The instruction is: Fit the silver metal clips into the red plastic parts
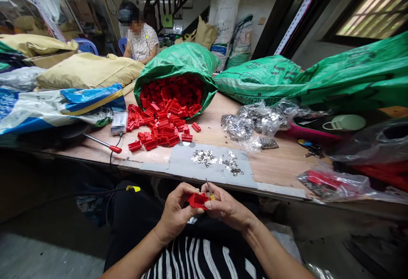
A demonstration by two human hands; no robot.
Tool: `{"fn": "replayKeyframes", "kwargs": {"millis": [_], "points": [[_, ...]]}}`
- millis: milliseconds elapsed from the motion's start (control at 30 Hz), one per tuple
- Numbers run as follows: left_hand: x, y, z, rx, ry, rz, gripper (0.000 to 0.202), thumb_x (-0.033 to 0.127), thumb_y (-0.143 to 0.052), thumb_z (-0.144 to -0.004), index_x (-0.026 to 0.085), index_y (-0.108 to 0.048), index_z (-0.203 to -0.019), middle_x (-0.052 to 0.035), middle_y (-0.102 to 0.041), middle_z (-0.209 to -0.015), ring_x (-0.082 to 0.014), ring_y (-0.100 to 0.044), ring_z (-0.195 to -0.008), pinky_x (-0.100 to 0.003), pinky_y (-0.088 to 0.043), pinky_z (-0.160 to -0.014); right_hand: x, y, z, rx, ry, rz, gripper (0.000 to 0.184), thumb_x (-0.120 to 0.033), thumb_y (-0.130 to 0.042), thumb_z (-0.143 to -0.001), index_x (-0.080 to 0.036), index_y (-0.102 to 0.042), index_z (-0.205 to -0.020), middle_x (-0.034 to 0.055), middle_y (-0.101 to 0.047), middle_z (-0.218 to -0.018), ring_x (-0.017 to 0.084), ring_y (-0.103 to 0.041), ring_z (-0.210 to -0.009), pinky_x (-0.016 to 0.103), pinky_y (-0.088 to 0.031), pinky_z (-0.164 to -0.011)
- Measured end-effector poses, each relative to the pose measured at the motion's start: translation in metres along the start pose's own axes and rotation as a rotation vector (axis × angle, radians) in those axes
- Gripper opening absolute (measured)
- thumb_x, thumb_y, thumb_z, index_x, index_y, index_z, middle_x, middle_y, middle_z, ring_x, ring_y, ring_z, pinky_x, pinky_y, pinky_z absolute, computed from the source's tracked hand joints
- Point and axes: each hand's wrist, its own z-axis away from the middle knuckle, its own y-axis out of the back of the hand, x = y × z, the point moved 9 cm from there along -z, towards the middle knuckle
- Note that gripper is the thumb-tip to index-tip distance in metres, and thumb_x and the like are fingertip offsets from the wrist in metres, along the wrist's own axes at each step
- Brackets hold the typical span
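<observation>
My left hand [175,211] is closed on a small red plastic housing [197,200], its hollow side facing up, held above my lap just off the table's front edge. My right hand [229,207] pinches a thin pointed metal tool with a yellow grip [211,195], its tip upward. The thumb of that hand also touches the housing's right end. Whether a small metal piece sits inside the housing cannot be made out. Ahead on a grey mat [181,164] lie small silvery metal pieces [204,158] in two loose groups. Several like red housings [162,128] are heaped behind, to the left.
An open green sack [181,58] spills the red housings. Clear bags of metal parts [248,121] lie to the right, near a pink basket [314,133]. A red-tipped rod [103,143] rests at left. A co-worker [142,36] sits across the table.
</observation>
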Motion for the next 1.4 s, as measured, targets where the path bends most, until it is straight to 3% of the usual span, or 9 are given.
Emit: {"fn": "replayKeyframes", "kwargs": {"millis": [167, 233, 300, 400, 567, 867, 1233, 1400], "points": [[-0.026, 0.01, -0.005, 0.105, 0.169, 0.318, 0.031, 0.016, -0.079, -0.067, 0.018, -0.059, -0.09, 0.0008, -0.065, -0.086, -0.0112, -0.063, -0.078, -0.022, -0.05, -0.073, -0.005, 0.005, -0.008, 0.01, 0.018, 0.118, 0.044, -0.046, -0.073, -0.071, -0.021, -0.045, -0.095, -0.008, -0.044, -0.065, 0.004, -0.03, -0.046, 0.018, -0.022, -0.044], [-0.029, 0.016, -0.006, 0.179, 0.183, 0.372, 0.03, 0.015, -0.077, -0.068, 0.018, -0.058, -0.091, 0.0018, -0.065, -0.085, -0.0099, -0.063, -0.078, -0.021, -0.05, -0.075, -0.024, 0.021, -0.013, 0.115, 0.085, 0.354, 0.04, -0.047, -0.067, -0.076, -0.021, -0.048, -0.101, -0.0025, -0.055, -0.076, 0.007, -0.042, -0.052, 0.019, -0.03, -0.047], [-0.029, 0.021, -0.007, 0.231, 0.178, 0.381, 0.029, 0.014, -0.076, -0.069, 0.018, -0.057, -0.091, 0.0018, -0.066, -0.087, -0.01, -0.064, -0.079, -0.022, -0.051, -0.077, -0.054, 0.042, -0.014, 0.314, 0.21, 0.709, 0.028, -0.041, -0.062, -0.081, -0.021, -0.054, -0.099, 0.0031, -0.061, -0.09, 0.012, -0.054, -0.068, 0.024, -0.04, -0.057], [-0.028, 0.025, -0.008, 0.263, 0.175, 0.356, 0.028, 0.014, -0.076, -0.07, 0.018, -0.057, -0.091, 0.0018, -0.067, -0.087, -0.0104, -0.065, -0.079, -0.023, -0.051, -0.078, -0.091, 0.06, -0.017, 0.555, 0.311, 1.216, 0.01, -0.028, -0.054, -0.084, -0.021, -0.06, -0.088, 0.0036, -0.065, -0.09, 0.018, -0.058, -0.083, 0.03, -0.043, -0.073], [-0.03, 0.03, -0.008, 0.289, 0.175, 0.321, 0.03, 0.015, -0.077, -0.068, 0.017, -0.057, -0.091, 0.0016, -0.067, -0.086, -0.0109, -0.065, -0.077, -0.023, -0.052, -0.077, -0.101, 0.067, -0.031, 0.629, 0.32, 1.548, 0.01, -0.018, -0.051, -0.085, -0.021, -0.06, -0.088, 0.0039, -0.065, -0.091, 0.018, -0.059, -0.085, 0.029, -0.042, -0.076], [-0.031, 0.031, -0.006, 0.295, 0.19, 0.307, 0.031, 0.016, -0.077, -0.068, 0.018, -0.056, -0.09, 0.0025, -0.067, -0.085, -0.0101, -0.066, -0.075, -0.023, -0.053, -0.075, -0.094, 0.069, -0.046, 0.638, 0.297, 1.646, 0.002, -0.021, -0.055, -0.084, -0.021, -0.057, -0.085, 0.0027, -0.063, -0.088, 0.017, -0.057, -0.081, 0.026, -0.038, -0.071], [-0.028, 0.03, -0.01, 0.296, 0.169, 0.255, 0.031, 0.018, -0.077, -0.068, 0.018, -0.055, -0.091, 0.0016, -0.067, -0.084, -0.0117, -0.067, -0.076, -0.025, -0.053, -0.075, -0.103, 0.08, -0.033, 0.67, 0.305, 1.411, 0.005, -0.022, -0.05, -0.083, -0.022, -0.054, -0.087, 0.0015, -0.066, -0.082, 0.018, -0.059, -0.073, 0.028, -0.038, -0.067], [-0.01, 0.036, -0.016, 0.314, 0.045, -0.023, 0.031, 0.022, -0.074, -0.072, 0.019, -0.056, -0.096, -0.0001, -0.067, -0.089, -0.0145, -0.066, -0.082, -0.027, -0.052, -0.08, -0.099, 0.069, -0.03, 0.579, 0.358, 1.128, 0.013, -0.033, -0.055, -0.081, -0.021, -0.06, -0.085, 0.0018, -0.066, -0.082, 0.017, -0.059, -0.075, 0.029, -0.042, -0.07]]}}
